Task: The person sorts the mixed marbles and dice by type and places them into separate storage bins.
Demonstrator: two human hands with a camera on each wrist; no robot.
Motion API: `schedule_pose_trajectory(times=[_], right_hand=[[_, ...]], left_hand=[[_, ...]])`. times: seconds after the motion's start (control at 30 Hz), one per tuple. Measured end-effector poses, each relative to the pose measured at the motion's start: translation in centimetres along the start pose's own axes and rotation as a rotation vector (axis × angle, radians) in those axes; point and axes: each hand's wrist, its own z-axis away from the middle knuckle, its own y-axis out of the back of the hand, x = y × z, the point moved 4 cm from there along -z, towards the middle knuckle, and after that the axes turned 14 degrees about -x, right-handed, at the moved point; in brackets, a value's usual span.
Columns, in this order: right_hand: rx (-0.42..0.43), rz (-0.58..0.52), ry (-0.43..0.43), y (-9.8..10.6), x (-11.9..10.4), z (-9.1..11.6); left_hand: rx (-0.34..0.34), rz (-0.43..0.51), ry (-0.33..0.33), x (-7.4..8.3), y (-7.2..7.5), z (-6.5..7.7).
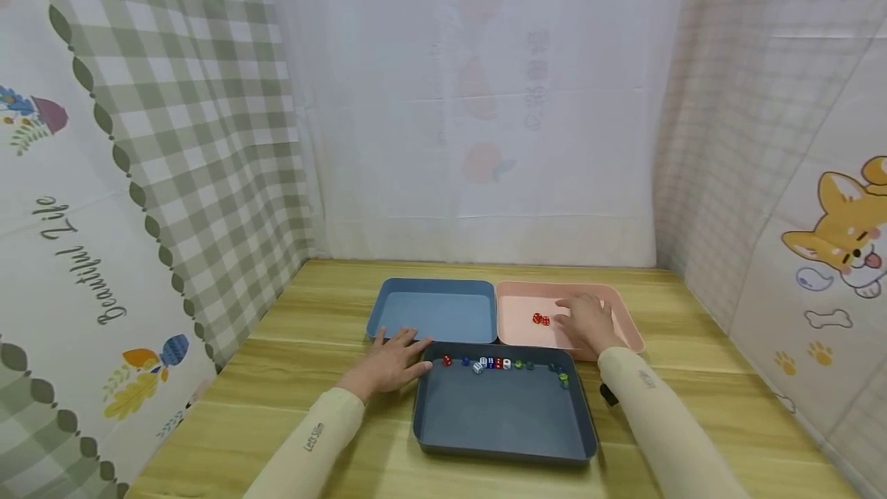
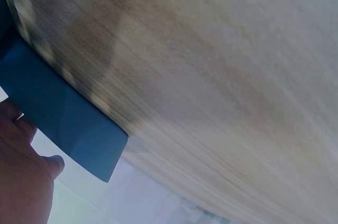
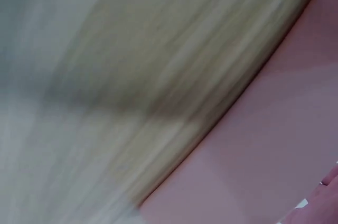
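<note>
My left hand (image 1: 391, 364) rests with fingers spread by the near left corner of the blue tray (image 1: 436, 318) and the left rim of the dark grey tray (image 1: 506, 414). In the left wrist view, its fingers (image 2: 18, 129) show beside a blue tray wall (image 2: 58, 108). Over the right part of the pink tray (image 1: 516, 299) hovers my right hand (image 1: 587, 322), fingers loosely bent and thumb apart, with nothing visible between them. Red dice (image 1: 537, 319) lie in the pink tray, left of that hand. Only a bit of the right hand (image 3: 319, 200) shows in the right wrist view, past the pink wall (image 3: 253, 139).
Along the far side of the dark grey tray lie several dice: a red die (image 1: 446, 360), a white die (image 1: 477, 367), blue ones and a green die (image 1: 564, 380) near the right. The trays stand close together on a wooden table (image 1: 333, 299). Curtains (image 1: 471, 137) enclose the table.
</note>
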Motion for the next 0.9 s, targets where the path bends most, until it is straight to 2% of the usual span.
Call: schedule_pose_trajectory(times=[0.1, 0.2, 0.33, 0.5, 0.73, 0.9], right_hand=[[0.009, -0.022, -0.004, 0.3, 0.9, 0.5], [0.033, -0.057, 0.036, 0.7, 1.2, 1.0], [0.057, -0.053, 0.096, 1.2, 1.1, 1.4], [0.06, -0.055, 0.125, 1.3, 0.8, 1.7], [0.089, -0.073, 0.202, 1.2, -0.6, 2.2], [0.093, -0.127, 0.227, 0.9, -1.9, 2.8]], left_hand=[[0.0, 0.005, -0.002, 0.1, -0.1, -0.2], [0.001, 0.008, 0.003, 0.2, 0.0, -0.2], [0.005, 0.012, 0.0, 0.2, 0.1, 0.0], [0.006, 0.008, 0.0, 0.1, 0.0, 0.0], [0.001, 0.012, 0.002, 0.1, 0.0, 0.0], [-0.003, 0.007, 0.005, 0.1, 0.0, 0.0]])
